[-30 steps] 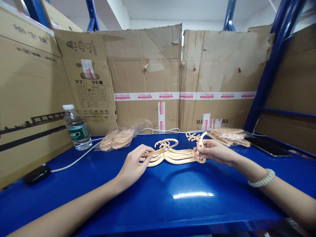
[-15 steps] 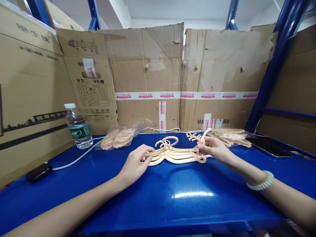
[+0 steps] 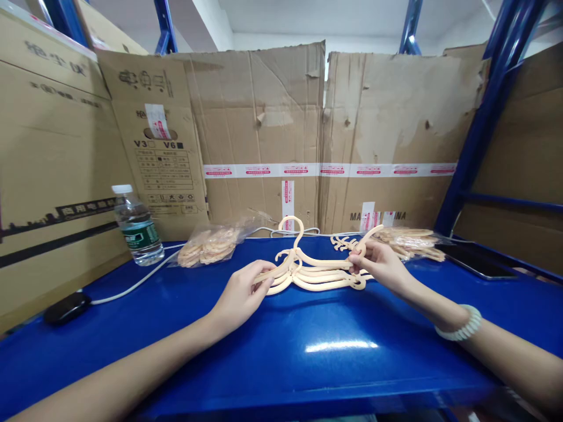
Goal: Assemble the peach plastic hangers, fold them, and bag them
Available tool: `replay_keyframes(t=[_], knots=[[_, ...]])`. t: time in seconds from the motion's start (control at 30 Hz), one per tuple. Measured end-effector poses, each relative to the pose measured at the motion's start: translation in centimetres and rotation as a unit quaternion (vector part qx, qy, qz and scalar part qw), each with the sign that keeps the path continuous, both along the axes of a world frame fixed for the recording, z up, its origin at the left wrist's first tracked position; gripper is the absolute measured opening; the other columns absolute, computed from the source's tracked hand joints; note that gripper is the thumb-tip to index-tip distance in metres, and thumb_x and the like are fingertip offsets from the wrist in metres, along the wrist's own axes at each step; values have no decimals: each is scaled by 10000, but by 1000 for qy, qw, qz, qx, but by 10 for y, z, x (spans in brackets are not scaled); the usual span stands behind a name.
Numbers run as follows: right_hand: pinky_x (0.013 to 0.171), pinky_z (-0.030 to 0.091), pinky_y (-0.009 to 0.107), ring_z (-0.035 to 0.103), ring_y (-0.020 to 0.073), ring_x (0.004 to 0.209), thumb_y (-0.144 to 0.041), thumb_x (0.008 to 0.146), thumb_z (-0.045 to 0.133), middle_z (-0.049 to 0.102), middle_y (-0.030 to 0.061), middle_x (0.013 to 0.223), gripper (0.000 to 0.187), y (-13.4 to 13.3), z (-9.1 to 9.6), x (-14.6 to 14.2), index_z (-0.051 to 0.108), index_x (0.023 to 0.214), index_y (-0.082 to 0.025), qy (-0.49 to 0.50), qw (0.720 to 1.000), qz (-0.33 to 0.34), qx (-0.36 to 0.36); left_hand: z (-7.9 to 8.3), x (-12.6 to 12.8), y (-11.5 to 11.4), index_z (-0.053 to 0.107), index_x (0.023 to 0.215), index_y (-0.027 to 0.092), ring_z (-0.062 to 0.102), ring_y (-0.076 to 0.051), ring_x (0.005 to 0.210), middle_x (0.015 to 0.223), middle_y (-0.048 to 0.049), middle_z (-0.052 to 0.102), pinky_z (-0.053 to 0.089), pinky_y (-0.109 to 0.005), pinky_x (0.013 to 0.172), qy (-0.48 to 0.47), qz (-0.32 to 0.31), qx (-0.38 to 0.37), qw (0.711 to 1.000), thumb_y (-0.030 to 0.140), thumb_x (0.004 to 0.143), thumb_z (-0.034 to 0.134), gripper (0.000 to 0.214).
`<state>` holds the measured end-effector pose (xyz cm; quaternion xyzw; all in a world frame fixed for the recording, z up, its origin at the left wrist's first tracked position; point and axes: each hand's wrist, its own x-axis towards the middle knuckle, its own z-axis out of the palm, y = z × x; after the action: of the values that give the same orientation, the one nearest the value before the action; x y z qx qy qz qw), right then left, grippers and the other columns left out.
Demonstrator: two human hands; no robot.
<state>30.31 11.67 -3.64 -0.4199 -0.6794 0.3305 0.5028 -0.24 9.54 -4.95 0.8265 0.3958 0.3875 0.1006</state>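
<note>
cardboard (image 3: 259, 138) stands behind the hangers (image 3: 319, 286) and bottle (image 3: 139, 233)

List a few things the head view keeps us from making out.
In the head view:
Left end of the held hanger: covered by the left hand.
Number of lower hangers: they overlap one another.
Middle letters on the right cardboard panel: covered by white tape.
Small print on the bottle label: too small.
</note>
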Motion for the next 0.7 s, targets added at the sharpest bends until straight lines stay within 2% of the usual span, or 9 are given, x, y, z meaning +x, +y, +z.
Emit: replay_keyframes(t=[0.23, 0.33, 0.43, 0.5, 0.6, 0.7], knots=[[555, 504, 280, 596, 142, 556, -498, 681, 747, 612, 7, 600, 386, 0, 0, 3, 520, 686, -186, 34, 999, 17, 5, 1, -1, 0, 551, 1080, 203, 618, -176, 873, 1009, -29, 658, 444, -265, 751, 19, 1, -20, 1000, 235, 914, 439, 202], [596, 506, 272, 582, 129, 629, -462, 707, 741, 604, 10, 715, 324, 2, 4, 11, 570, 705, -186, 94, 995, 30, 23, 8, -6, 1, 548, 1077, 209, 617, -167, 832, 967, -20, 659, 442, -254, 723, 45, -6, -11, 999, 272, 944, 421, 194], [574, 489, 254, 544, 112, 627, -447, 716, 735, 568, 0, 727, 286, 5, 11, 25, 619, 663, -191, 142, 988, 59, 27, 19, -17, 3, 570, 1053, 212, 609, -169, 856, 978, -24, 653, 436, -259, 738, 113, -31, 25, 993, 288, 963, 408, 200], [550, 479, 251, 542, 113, 611, -434, 683, 762, 586, 7, 715, 278, 7, 16, 37, 647, 632, -185, 124, 990, 71, 9, 26, -24, 5, 577, 1049, 201, 595, -173, 869, 986, -37, 641, 428, -271, 750, 168, -53, 66, 982, 258, 967, 398, 205], [562, 488, 270, 575, 136, 624, -402, 633, 800, 647, 37, 740, 255, 10, 19, 52, 696, 691, -176, 44, 996, 68, -26, 32, -30, 7, 596, 987, 185, 555, -195, 888, 979, -56, 612, 404, -322, 807, 257, -73, 127, 955, 206, 964, 377, 221], [570, 485, 281, 577, 140, 599, -410, 649, 785, 657, 41, 703, 282, 11, 22, 61, 698, 742, -159, -35, 997, 61, -41, 32, -31, 8, 604, 965, 176, 521, -212, 904, 993, -70, 587, 386, -351, 819, 311, -81, 144, 936, 181, 952, 392, 212]])
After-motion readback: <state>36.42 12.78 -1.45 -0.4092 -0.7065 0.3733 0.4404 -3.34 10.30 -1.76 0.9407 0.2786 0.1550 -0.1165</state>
